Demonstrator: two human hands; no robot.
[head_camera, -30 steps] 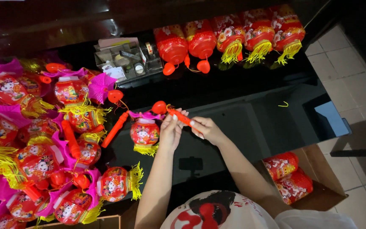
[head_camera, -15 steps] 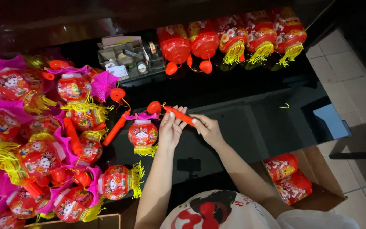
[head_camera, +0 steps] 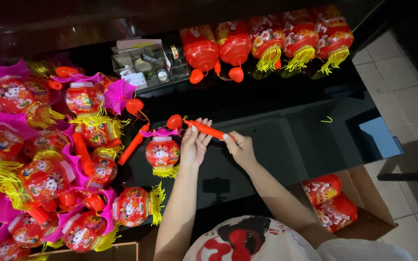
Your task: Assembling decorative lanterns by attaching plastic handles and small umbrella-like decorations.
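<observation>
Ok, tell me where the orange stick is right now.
In the head view the orange stick lies mid-frame over the black table, held between the left hand and right hand, just right of a small red lantern.

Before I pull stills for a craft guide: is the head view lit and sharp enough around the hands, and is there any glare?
Head view: the hands, left and right, and the orange stick they hold are sharp and evenly lit; the glossy black table gives soft reflections, with a bright patch at its right corner; the top edge falls into dark shadow; the lantern pile looks vividly saturated.
</observation>
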